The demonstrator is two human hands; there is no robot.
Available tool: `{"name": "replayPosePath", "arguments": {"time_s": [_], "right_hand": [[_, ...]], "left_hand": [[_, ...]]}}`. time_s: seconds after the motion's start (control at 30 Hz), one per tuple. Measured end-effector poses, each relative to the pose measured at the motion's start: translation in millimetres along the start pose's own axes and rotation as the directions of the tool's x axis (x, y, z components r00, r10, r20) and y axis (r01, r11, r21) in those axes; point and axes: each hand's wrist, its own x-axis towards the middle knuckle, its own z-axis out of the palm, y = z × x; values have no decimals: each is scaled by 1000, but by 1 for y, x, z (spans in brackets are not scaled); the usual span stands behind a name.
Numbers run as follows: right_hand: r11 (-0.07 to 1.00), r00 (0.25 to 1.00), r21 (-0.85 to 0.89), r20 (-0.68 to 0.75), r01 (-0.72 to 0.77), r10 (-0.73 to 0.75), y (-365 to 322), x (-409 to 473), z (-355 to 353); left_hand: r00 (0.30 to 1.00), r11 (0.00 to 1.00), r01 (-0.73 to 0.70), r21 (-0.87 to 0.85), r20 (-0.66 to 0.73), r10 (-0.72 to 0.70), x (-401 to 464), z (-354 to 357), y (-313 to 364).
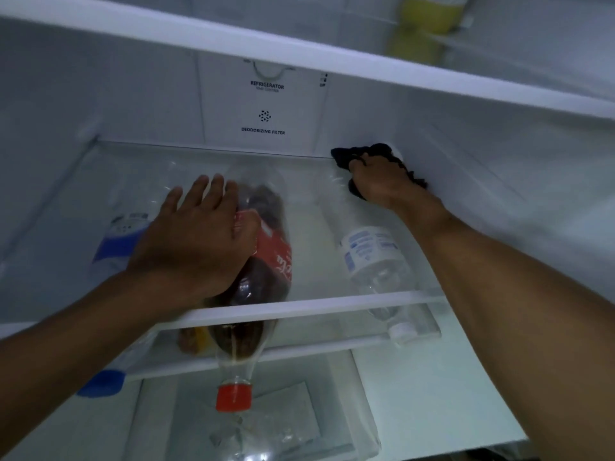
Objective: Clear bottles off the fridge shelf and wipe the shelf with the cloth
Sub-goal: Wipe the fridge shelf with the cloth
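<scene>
My right hand (pixel 379 181) grips a dark cloth (pixel 346 154) against the back right corner of the glass shelf (pixel 332 306). My left hand (pixel 193 241) lies flat on the glass at the left, fingers spread, holding nothing. Three bottles lie on their sides and show through the glass; the shelf's white front rim passes over them, so they seem to rest one level below. They are a cola bottle (pixel 273 261) with a red cap, a clear bottle (pixel 372 254) with a white cap at the right, and a blue-labelled bottle (pixel 116 241) at the left.
A white shelf rim (pixel 299 51) runs overhead, with a yellow bottle (pixel 429 11) standing above it. The back panel (pixel 266 128) carries the temperature control and deodorizing filter. Fridge walls close in on both sides. A clear drawer (pixel 266 427) sits at the bottom.
</scene>
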Motion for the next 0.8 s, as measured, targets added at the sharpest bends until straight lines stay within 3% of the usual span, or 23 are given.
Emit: {"name": "replayPosePath", "arguments": {"time_s": [0.1, 0.27, 0.37, 0.47, 0.57, 0.63, 0.73, 0.8], "right_hand": [[999, 1000, 31, 4, -17, 17, -18, -5, 7], [976, 971, 71, 111, 207, -213, -76, -32, 19], [943, 948, 193, 117, 271, -296, -85, -57, 23], [936, 957, 263, 108, 232, -268, -53, -74, 10], [978, 978, 105, 89, 179, -189, -5, -77, 1], [998, 998, 40, 36, 44, -45, 17, -77, 0], [999, 998, 12, 24, -50, 50, 12, -74, 7], [999, 998, 17, 31, -52, 51, -8, -69, 12]], "left_hand": [[1000, 1000, 10, -16, -1, -10, 1, 1, 0], [1000, 999, 20, -29, 18, -20, 2, -4, 4], [997, 996, -1, 91, 81, -7, -3, -8, 2], [996, 977, -35, 210, 92, 16, -7, -9, -2], [995, 986, -24, 167, 99, 7, -7, -10, -1], [993, 987, -37, 157, 120, 18, -5, -7, -2], [993, 984, -43, 172, 112, 23, -3, -5, 0], [997, 998, 9, 64, 73, -13, -1, -7, 2]]}}
